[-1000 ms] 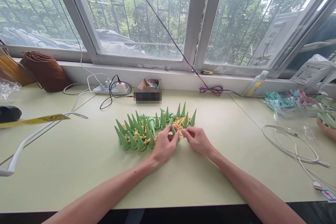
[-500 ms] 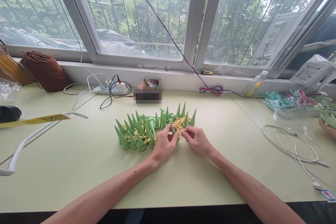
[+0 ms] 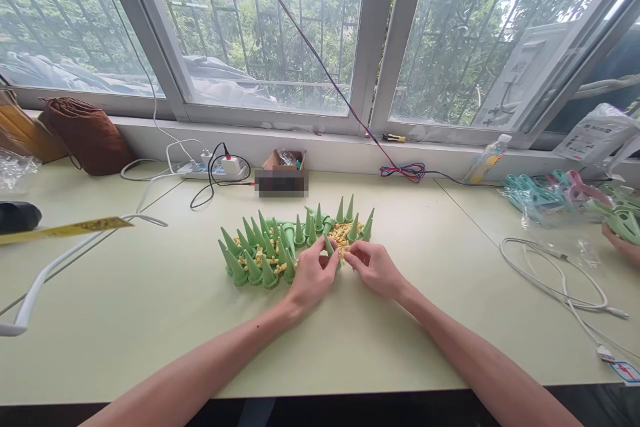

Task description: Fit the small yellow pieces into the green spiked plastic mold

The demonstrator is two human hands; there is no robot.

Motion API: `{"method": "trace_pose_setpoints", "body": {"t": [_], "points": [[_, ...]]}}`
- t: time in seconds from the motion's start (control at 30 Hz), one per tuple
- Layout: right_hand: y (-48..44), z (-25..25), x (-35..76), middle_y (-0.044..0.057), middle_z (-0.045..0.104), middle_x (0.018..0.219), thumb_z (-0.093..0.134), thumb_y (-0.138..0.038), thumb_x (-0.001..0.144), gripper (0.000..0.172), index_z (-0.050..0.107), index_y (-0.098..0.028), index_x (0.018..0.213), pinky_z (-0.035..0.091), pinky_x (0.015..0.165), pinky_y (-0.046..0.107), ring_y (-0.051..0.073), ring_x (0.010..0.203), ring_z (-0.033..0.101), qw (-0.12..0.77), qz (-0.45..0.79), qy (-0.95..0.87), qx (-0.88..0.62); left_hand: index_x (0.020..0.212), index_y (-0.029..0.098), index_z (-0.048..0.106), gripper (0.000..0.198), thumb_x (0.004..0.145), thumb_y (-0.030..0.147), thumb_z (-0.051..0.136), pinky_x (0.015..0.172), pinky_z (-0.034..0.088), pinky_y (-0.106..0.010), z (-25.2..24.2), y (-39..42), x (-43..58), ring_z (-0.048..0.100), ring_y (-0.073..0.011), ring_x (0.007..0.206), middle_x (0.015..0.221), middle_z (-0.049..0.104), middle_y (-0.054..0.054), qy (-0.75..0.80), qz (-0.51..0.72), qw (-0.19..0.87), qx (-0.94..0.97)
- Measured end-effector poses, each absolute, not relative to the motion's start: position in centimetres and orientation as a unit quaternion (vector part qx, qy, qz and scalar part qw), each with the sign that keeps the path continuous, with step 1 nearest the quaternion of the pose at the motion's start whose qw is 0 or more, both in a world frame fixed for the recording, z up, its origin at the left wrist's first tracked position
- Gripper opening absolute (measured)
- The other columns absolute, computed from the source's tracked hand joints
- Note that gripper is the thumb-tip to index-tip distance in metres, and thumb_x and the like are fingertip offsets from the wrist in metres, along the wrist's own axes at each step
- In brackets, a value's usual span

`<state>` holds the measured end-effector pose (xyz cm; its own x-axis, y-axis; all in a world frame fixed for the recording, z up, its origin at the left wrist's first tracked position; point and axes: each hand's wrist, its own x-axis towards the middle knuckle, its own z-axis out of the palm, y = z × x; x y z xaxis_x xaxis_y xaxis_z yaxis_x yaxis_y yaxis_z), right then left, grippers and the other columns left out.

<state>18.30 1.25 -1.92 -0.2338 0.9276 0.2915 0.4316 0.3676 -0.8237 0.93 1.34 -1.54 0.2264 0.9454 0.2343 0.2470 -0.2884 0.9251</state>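
My left hand [image 3: 316, 269] is closed around a green cone [image 3: 329, 245], its pointed tip showing between thumb and fingers. Just to the right, my right hand [image 3: 374, 268] makes a pinch on a small yellow plastic piece [image 3: 344, 252], beside the cone in my left hand. Behind both hands lies a heap of small yellow pieces [image 3: 345, 232]. Several green cones [image 3: 255, 271] stand upright in a cluster to the left, with yellow pieces scattered among them. More cones [image 3: 353, 228] rise behind the right hand. My fingers hide the lower part of the held cone.
A small cardboard box [image 3: 284, 160] and a power strip [image 3: 200, 168] with cables stand by the window sill. Plastic clips [image 3: 540, 188], a bottle [image 3: 489, 159] and a coiled white cable [image 3: 555, 273] lie to the right. A brown drawstring bag [image 3: 85, 137] sits at the back left.
My right hand stays almost in place, its fingertips shifting slightly at the yellow piece. My left hand keeps its hold on the cone.
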Motion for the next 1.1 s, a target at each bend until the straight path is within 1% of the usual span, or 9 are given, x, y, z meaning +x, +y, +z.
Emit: {"method": "trace_pose_setpoints", "body": {"t": [0.07, 0.13, 0.3, 0.4, 0.47, 0.57, 0.63, 0.83, 1.1], "points": [[1.33, -1.98, 18.26, -0.002, 0.051, 0.056, 0.05, -0.043, 0.095, 0.038, 0.055, -0.018, 0.066, 0.033, 0.05, 0.026, 0.011, 0.051, 0.04, 0.396, 0.313, -0.717, -0.48, 0.091, 0.018, 0.054, 0.018, 0.09, 0.036, 0.055, 0.043, 0.027, -0.02, -1.49, 1.31, 0.94, 0.043, -0.0085, 0.044, 0.062, 0.05, 0.004, 0.441, 0.438, 0.403, 0.672], [1.33, -1.94, 18.23, -0.002, 0.051, 0.055, 0.048, -0.045, 0.096, 0.041, 0.055, -0.018, 0.066, 0.033, 0.049, 0.026, 0.011, 0.05, 0.04, 0.397, 0.32, -0.71, -0.485, 0.091, 0.018, 0.055, 0.019, 0.089, 0.037, 0.055, 0.043, 0.028, -0.02, -1.48, 1.32, 0.96, 0.044, -0.0088, 0.045, 0.063, 0.051, 0.003, 0.44, 0.441, 0.401, 0.671], [1.12, -1.6, 18.24, 0.0, 0.058, 0.07, 0.057, -0.038, 0.091, 0.021, 0.061, -0.018, 0.086, 0.038, 0.054, 0.025, 0.013, 0.06, 0.049, 0.413, 0.31, -0.721, -0.463, 0.091, 0.018, 0.054, 0.017, 0.091, 0.035, 0.054, 0.045, 0.029, -0.02, -1.49, 1.4, 0.96, 0.045, -0.0085, 0.047, 0.066, 0.053, 0.003, 0.446, 0.437, 0.392, 0.676], [1.1, -1.61, 18.24, 0.0, 0.06, 0.071, 0.056, -0.036, 0.092, 0.02, 0.06, -0.018, 0.085, 0.039, 0.055, 0.025, 0.013, 0.06, 0.05, 0.413, 0.312, -0.727, -0.452, 0.091, 0.019, 0.054, 0.017, 0.091, 0.036, 0.053, 0.044, 0.029, -0.02, -1.53, 1.42, 0.93, 0.046, -0.0088, 0.047, 0.064, 0.052, 0.003, 0.445, 0.428, 0.395, 0.68], [1.17, -1.75, 18.22, 0.0, 0.058, 0.066, 0.054, -0.038, 0.093, 0.025, 0.058, -0.018, 0.078, 0.038, 0.054, 0.026, 0.013, 0.057, 0.048, 0.41, 0.312, -0.722, -0.461, 0.091, 0.019, 0.053, 0.018, 0.091, 0.036, 0.053, 0.043, 0.028, -0.02, -1.59, 1.41, 0.93, 0.045, -0.0089, 0.046, 0.062, 0.05, 0.004, 0.445, 0.423, 0.398, 0.681], [1.31, -1.95, 18.19, -0.001, 0.053, 0.057, 0.05, -0.043, 0.095, 0.038, 0.054, -0.018, 0.066, 0.034, 0.051, 0.026, 0.012, 0.052, 0.042, 0.402, 0.31, -0.715, -0.48, 0.092, 0.019, 0.053, 0.018, 0.092, 0.037, 0.052, 0.042, 0.027, -0.02, -1.68, 1.41, 0.95, 0.044, -0.009, 0.045, 0.06, 0.049, 0.004, 0.443, 0.418, 0.404, 0.683], [1.34, -1.96, 18.18, -0.001, 0.052, 0.056, 0.047, -0.047, 0.096, 0.043, 0.053, -0.018, 0.065, 0.034, 0.05, 0.026, 0.012, 0.051, 0.041, 0.399, 0.315, -0.712, -0.484, 0.091, 0.019, 0.053, 0.019, 0.092, 0.038, 0.053, 0.042, 0.027, -0.02, -1.71, 1.41, 0.96, 0.044, -0.0092, 0.045, 0.059, 0.048, 0.005, 0.44, 0.42, 0.406, 0.682], [1.12, -1.7, 18.23, -0.002, 0.054, 0.062, 0.056, -0.044, 0.092, 0.027, 0.062, -0.018, 0.085, 0.035, 0.052, 0.026, 0.013, 0.055, 0.044, 0.405, 0.305, -0.728, -0.462, 0.092, 0.02, 0.055, 0.018, 0.091, 0.037, 0.052, 0.043, 0.03, -0.02, -1.74, 1.41, 0.95, 0.047, -0.0096, 0.045, 0.062, 0.052, 0.004, 0.439, 0.418, 0.403, 0.685], [1.2, -1.78, 18.21, 0.0, 0.059, 0.065, 0.054, -0.042, 0.093, 0.028, 0.061, -0.018, 0.079, 0.037, 0.053, 0.026, 0.013, 0.056, 0.047, 0.409, 0.308, -0.726, -0.46, 0.092, 0.019, 0.056, 0.015, 0.088, 0.034, 0.055, 0.043, 0.028, -0.02, -1.6, 1.34, 0.92, 0.045, -0.0095, 0.044, 0.057, 0.048, 0.005, 0.433, 0.416, 0.397, 0.694]]}}
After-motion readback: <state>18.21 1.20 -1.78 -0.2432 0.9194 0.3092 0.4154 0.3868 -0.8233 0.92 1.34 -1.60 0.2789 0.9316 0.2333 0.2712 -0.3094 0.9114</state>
